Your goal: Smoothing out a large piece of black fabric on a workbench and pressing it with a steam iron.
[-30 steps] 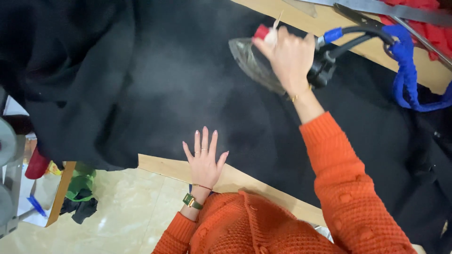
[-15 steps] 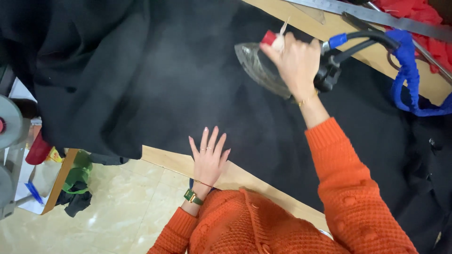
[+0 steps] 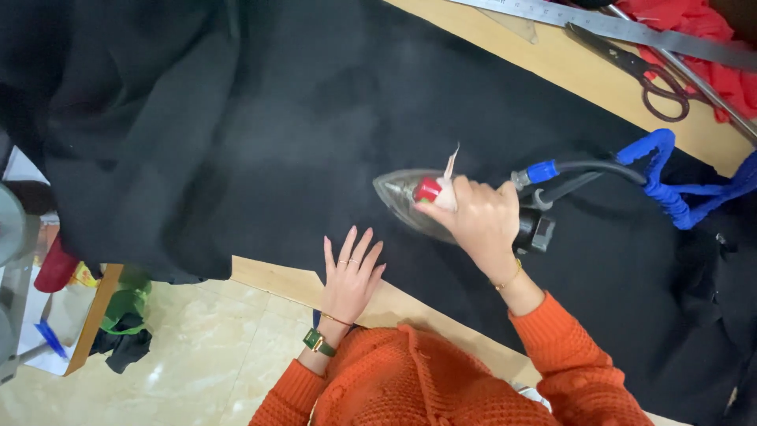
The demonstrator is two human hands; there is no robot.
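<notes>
Your right hand (image 3: 473,221) is clenched on the handle of the heavy, hot grey metal steam iron (image 3: 418,201), at two o'clock from your left hand (image 3: 351,276), whose fingers lie released on the soft, limp black cloth (image 3: 315,134).

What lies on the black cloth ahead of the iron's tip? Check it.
Nothing visible. The right hand grips the iron, whose tip points left over bare black cloth. The left hand lies flat nearer the table edge, beside that path, not in it.
</notes>
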